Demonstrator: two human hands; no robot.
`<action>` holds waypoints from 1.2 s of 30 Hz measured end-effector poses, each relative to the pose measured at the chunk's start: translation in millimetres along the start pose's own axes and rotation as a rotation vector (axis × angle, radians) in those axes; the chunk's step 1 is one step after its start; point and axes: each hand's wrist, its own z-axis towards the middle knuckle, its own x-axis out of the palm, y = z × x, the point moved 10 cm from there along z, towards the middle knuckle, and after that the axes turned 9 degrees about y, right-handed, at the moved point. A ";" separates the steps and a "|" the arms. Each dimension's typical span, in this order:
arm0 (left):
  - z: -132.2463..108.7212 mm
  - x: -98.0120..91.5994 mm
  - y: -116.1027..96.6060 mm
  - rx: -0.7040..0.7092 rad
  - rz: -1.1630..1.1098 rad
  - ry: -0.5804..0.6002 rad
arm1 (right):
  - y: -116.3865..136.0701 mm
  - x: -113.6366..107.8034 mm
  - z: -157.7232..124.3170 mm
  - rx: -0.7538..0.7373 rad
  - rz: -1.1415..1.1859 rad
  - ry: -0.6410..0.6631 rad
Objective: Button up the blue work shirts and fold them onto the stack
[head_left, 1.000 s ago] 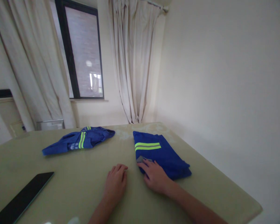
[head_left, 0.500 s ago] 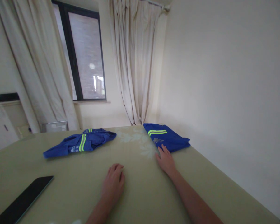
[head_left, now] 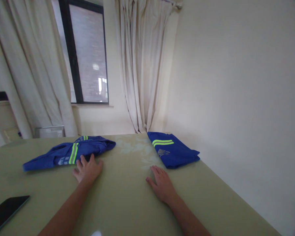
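Note:
A crumpled blue work garment point(head_left: 51, 155) with yellow-green and grey reflective stripes lies on the left of the table. My left hand point(head_left: 88, 168) is at its near edge with fingers spread; whether the fingertips touch the cloth I cannot tell. Farther right, a second blue garment point(head_left: 178, 154) lies folded flat, with a stripe and a grey print on top. My right hand point(head_left: 162, 185) is just in front of that folded garment, apart from it, fingers stretched forward and the thumb out to the side. Neither hand holds anything.
A dark flat object like a tablet point(head_left: 6, 211) lies at the left front of the greenish table point(head_left: 127, 203). A plain wall point(head_left: 236, 98) runs along the table's right side. Behind stand a window point(head_left: 88, 55) and beige curtains point(head_left: 144, 65).
My left hand has reached forward and left to the crumpled garment, its fingers opening out. My right hand has drawn back from the folded garment. The view has turned slightly right.

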 end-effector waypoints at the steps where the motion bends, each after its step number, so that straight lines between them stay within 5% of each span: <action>1: 6.4 -0.4 1.2 -0.003 -0.004 0.018 | -0.3 -0.1 0.7 -0.001 0.002 0.000; 4: 12.6 -1.6 -14.9 0.140 -0.007 0.079 | -0.3 -1.7 1.5 0.009 0.008 -0.018; 7: -10.5 0.2 -39.5 0.288 -0.024 0.165 | 2.3 -2.9 2.5 0.004 0.018 -0.035; 11: -104.8 1.8 -86.2 0.523 -0.092 0.364 | 1.0 -8.7 6.2 -0.029 0.111 -0.084; 13: -172.0 -3.6 -115.6 0.731 -0.302 0.595 | -6.4 -18.4 5.9 -0.031 0.227 -0.164; 15: -223.4 -28.3 -134.8 0.913 -0.536 0.724 | -17.6 -29.4 1.7 0.002 0.334 -0.256; 16: -231.2 -43.7 -134.9 0.927 -0.587 0.670 | -22.3 -33.9 -1.6 0.022 0.369 -0.290; 18: -227.0 -66.6 -123.4 0.887 -0.580 0.477 | -25.5 -39.3 -8.9 0.046 0.403 -0.313; 20: -218.5 -67.5 -108.2 0.851 -0.489 0.361 | -19.9 -42.0 -15.8 0.028 0.424 -0.302; 24: -224.8 -27.3 -90.8 0.893 -0.354 0.436 | 4.3 -36.6 -20.8 -0.147 0.604 -0.188; 27: -225.2 -21.6 -82.1 0.857 -0.395 0.426 | 13.3 -29.5 -17.7 -0.231 0.717 -0.088; 31: -188.1 -51.9 -56.7 0.622 -0.712 0.345 | -2.7 -47.6 -18.8 -0.186 0.902 -0.271; 36: -132.3 -88.8 2.2 0.311 -1.152 0.023 | -25.3 -66.7 -30.5 -0.070 1.176 -0.532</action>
